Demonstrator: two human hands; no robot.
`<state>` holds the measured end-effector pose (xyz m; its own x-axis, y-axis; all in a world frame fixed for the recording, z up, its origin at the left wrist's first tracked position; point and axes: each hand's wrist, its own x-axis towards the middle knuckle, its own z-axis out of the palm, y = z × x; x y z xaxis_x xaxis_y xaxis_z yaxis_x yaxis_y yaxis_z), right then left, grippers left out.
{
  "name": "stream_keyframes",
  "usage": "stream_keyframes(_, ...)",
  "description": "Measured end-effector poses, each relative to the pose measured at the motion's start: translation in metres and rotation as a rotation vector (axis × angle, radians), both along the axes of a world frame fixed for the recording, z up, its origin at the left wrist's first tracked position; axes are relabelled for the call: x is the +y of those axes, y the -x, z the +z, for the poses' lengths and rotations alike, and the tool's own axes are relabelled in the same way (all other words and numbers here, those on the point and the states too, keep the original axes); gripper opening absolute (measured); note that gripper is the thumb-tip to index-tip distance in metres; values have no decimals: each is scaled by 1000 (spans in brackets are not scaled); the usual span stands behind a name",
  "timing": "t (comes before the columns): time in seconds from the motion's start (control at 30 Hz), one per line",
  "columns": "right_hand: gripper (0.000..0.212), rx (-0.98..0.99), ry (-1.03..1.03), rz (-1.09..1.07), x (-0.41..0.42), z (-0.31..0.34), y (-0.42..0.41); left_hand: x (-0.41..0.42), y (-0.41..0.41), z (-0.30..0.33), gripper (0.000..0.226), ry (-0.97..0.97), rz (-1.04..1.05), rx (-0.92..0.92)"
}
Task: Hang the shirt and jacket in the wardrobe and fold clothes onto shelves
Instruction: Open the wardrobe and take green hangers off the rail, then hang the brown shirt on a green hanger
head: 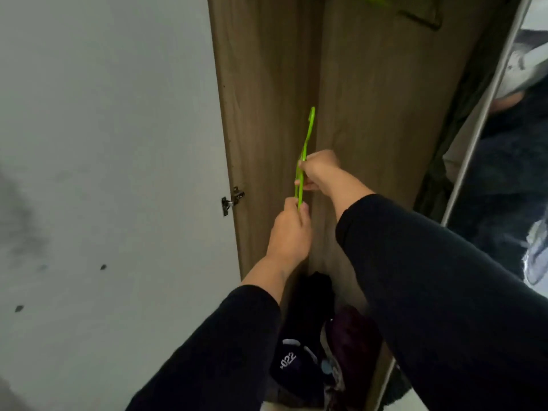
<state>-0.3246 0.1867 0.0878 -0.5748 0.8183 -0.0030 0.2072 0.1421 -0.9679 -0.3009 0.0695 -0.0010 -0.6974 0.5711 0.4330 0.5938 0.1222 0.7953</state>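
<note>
A bright green plastic hanger [305, 146] is seen edge-on in front of the brown wooden wardrobe interior [370, 114], its hook pointing up. My right hand [318, 170] grips its upper part. My left hand [289, 232] grips its lower end from below. Both arms wear black sleeves. No garment hangs on this hanger. Dark clothes [311, 345], one with white "022" print and one purple, lie heaped on the wardrobe floor under my arms.
The open white wardrobe door [103, 173] fills the left, held by a metal hinge [232, 200]. Another green hanger [379, 0] shows at the top edge. A mirrored sliding door [510, 143] stands at the right, with dark hanging fabric [436, 185] beside it.
</note>
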Motion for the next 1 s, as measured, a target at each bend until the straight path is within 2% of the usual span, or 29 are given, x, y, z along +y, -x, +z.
stream_keyframes(0.13,18,-9,-8,-4,-34,-15,-19,-41,-26,-17,22,-63,-87,-107)
stream_keyframes(0.23,22,-85,-86,-20,-57,-32,-43,-69,-41,-24,18,-201,-58,-237)
stream_keyframes(0.3,24,-134,-142,42,-71,-44,-64,-87,-46,-21,20,-213,-13,-263)
stream_keyframes(0.47,7,-177,-231,234,-112,-59,-114,-125,-51,-3,30,-77,250,-80)
stream_keyframes(0.57,29,-206,-343,327,-135,-56,-128,-156,-58,7,36,-37,353,73)
stream_keyframes(0.63,31,-132,-347,429,-154,-54,-140,-184,-60,9,38,47,467,216)
stream_keyframes(0.73,28,-65,-373,614,-184,-50,-163,-236,-70,7,40,401,630,373)
stream_keyframes(0.83,25,-122,-505,801,-217,-47,-184,-289,-100,-2,37,663,715,443)
stream_keyframes(0.9,23,-126,-543,903,-244,-45,-194,-321,-124,-8,35,698,725,433)
stream_keyframes(1.0,22,-111,-576,1064,-296,-46,-204,-373,-157,-17,35,689,754,298)
